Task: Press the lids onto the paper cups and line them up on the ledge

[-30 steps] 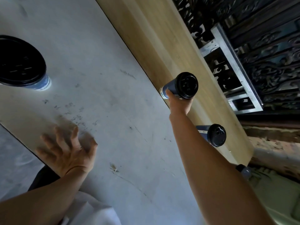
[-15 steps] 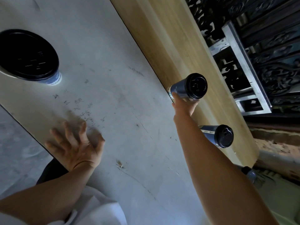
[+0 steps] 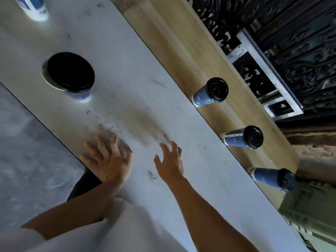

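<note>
Not much of the person shows, just two forearms, bare right down to the left hand (image 3: 109, 160) and right hand (image 3: 170, 160). There's a loose white shirt (image 3: 109, 226) at the bottom, soft fabric with a few folds. A bit of black clothing (image 3: 82, 185) shows under the left wrist, can't tell what it is.

Pale, scuffed tabletop (image 3: 127, 70) running diag. across view w/ light-wood ledge (image 3: 172, 42) lying along its far edge, dark ornate ironwork (image 3: 300, 60) & silver metal frame (image 3: 269, 70) standing behind, mottled grey floor (image 3: 27, 151) showing at left, soft light falling.
</note>
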A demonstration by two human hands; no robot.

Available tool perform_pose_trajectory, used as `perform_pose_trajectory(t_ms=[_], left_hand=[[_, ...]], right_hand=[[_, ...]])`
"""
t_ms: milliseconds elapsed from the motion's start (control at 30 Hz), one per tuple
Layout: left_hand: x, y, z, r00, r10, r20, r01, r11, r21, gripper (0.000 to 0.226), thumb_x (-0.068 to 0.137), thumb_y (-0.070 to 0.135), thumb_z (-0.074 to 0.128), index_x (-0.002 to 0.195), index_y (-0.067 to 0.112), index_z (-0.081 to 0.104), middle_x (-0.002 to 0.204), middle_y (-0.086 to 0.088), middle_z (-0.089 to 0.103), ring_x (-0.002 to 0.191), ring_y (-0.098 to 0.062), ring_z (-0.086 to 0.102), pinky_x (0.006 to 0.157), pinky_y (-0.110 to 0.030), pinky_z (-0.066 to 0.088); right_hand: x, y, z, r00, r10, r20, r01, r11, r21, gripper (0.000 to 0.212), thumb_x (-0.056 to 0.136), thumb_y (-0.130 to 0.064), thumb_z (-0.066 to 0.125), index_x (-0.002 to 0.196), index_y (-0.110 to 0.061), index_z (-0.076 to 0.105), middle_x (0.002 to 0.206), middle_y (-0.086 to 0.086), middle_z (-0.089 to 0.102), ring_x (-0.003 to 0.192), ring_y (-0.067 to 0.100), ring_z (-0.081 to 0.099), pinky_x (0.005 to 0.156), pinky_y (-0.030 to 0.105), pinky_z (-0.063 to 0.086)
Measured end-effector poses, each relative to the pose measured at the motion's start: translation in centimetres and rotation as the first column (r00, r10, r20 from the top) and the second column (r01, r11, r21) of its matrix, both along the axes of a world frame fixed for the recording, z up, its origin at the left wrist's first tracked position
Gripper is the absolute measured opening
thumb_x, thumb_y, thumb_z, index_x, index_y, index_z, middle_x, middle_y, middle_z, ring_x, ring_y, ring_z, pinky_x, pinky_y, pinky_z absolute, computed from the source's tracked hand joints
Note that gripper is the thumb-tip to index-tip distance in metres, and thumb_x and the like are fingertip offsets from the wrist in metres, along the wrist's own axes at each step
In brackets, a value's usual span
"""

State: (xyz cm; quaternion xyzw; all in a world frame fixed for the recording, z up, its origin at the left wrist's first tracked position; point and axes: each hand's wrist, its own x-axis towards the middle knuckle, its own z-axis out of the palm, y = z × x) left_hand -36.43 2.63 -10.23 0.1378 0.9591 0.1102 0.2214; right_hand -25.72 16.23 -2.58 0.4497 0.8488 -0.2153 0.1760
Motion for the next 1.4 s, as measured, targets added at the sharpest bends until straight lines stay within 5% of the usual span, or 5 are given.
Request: perform_pose_trajectory(t_ms=[500,767,933,1233,1400], left_hand=[[-14.2,-8.7,6.3,0.648,-0.724,0.235,0.752,0.657,-0.052,0.061,0.093,0.027,0.047,0.152,0.035,0.031,0.169,0.006,0.008,0.153,-0.029,0.013,0.120,-0.046,0.023],[-25.7,-8.5,5.9,0.706,-0.658,0.262,0.655,0.747,0.112,0.056,0.094,0.019,0.057,0.148,0.010,0.042,0.154,-0.010,0.036,0.138,-0.030,0.041,0.111,-0.035,0.035],[-33.0,-4.3,7.0,0.757,-0.270,0.596,0.065,0.937,0.342,0.004,0.100,0.009,0.055,0.103,0.012,0.056,0.104,-0.017,0.060,0.064,-0.023,0.059,0.054,-0.027,0.045],[-38.6,0.3,11.4,0.463,-0.645,0.609,0.222,0.749,0.624,0.094,0.076,-0.023,0.071,0.153,0.015,0.031,0.142,-0.005,0.034,0.108,-0.027,0.053,0.070,-0.027,0.055],[-37.8,1.1,11.7,0.350,-0.808,0.473,0.478,0.589,0.652,0.124,0.066,0.007,0.093,0.159,0.030,0.014,0.151,0.006,0.026,0.135,-0.013,0.037,0.109,-0.037,0.045]], right_hand=[[-6.6,-7.7,1.8,0.978,-0.182,0.103,0.202,0.949,-0.242,0.047,0.095,-0.028,0.059,0.137,-0.016,0.044,0.155,0.012,0.007,0.141,0.037,0.018,0.102,0.049,0.047],[-15.8,-11.8,1.2,0.964,-0.253,0.079,0.264,0.940,-0.214,0.045,0.092,-0.028,0.058,0.134,-0.019,0.046,0.158,0.011,0.006,0.141,0.036,0.017,0.104,0.041,0.046],[-21.7,-11.3,0.8,0.828,-0.543,0.144,0.561,0.799,-0.217,0.032,0.094,-0.031,0.054,0.125,-0.022,0.054,0.145,0.015,0.022,0.132,0.039,0.028,0.090,0.036,0.041],[-26.1,-6.4,8.1,0.293,-0.888,-0.355,0.746,0.444,-0.496,0.021,0.094,-0.023,0.063,0.115,-0.023,0.064,0.101,0.004,0.071,0.088,0.023,0.064,0.085,0.044,0.056],[-28.8,-7.5,12.8,0.564,-0.668,-0.485,0.590,0.737,-0.329,0.042,0.087,-0.038,0.072,0.127,-0.041,0.059,0.123,-0.016,0.058,0.112,0.009,0.056,0.089,0.028,0.047]])
